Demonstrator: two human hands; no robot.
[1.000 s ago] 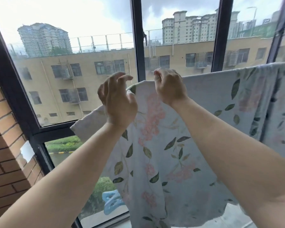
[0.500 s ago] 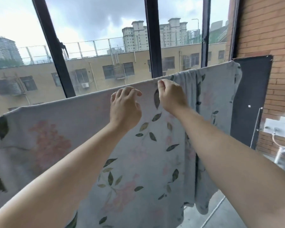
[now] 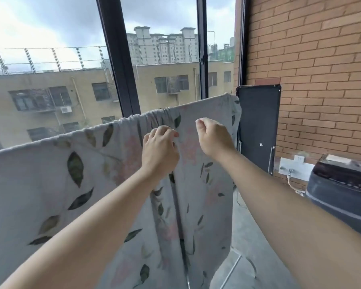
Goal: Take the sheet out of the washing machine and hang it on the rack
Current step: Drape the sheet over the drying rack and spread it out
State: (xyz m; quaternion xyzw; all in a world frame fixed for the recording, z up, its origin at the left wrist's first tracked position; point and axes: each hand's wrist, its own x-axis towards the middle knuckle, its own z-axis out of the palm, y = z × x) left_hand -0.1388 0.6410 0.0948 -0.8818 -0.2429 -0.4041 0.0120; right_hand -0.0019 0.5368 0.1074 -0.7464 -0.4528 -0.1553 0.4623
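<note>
The sheet (image 3: 50,184), pale grey with green leaves and pink flowers, hangs draped over a horizontal rack rail that it hides. Its top edge runs from the left border up to the right end near the dark panel, with gathers along the fold. My left hand (image 3: 159,152) is a little below the top edge, fingers pinched on a fold of the sheet. My right hand (image 3: 214,137) hovers just to the right, in front of the sheet, fingers curled in with nothing seen in them. The dark grey washing machine (image 3: 342,190) stands at the right edge.
A brick wall (image 3: 311,59) closes the right side, with a dark panel (image 3: 258,126) leaning against it behind the sheet's end. Black window frames (image 3: 118,59) stand right behind the rack. A tap and hose (image 3: 291,174) sit on the wall by the machine. Grey floor (image 3: 248,236) lies below.
The view has swung right along the sheet to its right end. Both hands have dropped from the top edge; the right hand has come off the cloth.
</note>
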